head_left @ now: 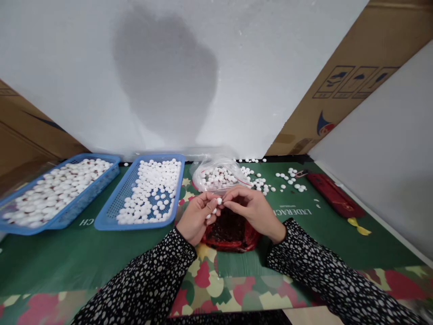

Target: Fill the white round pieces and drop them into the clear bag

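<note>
My left hand (199, 216) is closed around small white oval pieces (219, 201), one of them pinched at its fingertips and others lower between the fingers. Close against it on the right, my right hand (252, 210) has thumb and index finger pressed together beside that top piece; whatever sits in this pinch is too small to name. Below both hands lies a red bag (233, 246) of dark, crumbly material, partly covered by them. Just behind the hands is a clear plastic bag (216, 174) holding white pieces with some dark marks.
Two blue baskets, one in the middle left (140, 227) and one at far left (64, 220), hold many white pieces. Loose white pieces (260, 184) lie behind my right hand. A red pouch (334, 194) and yellow ribbon (358, 226) lie at right. Cardboard and white panels surround the green table (111, 257).
</note>
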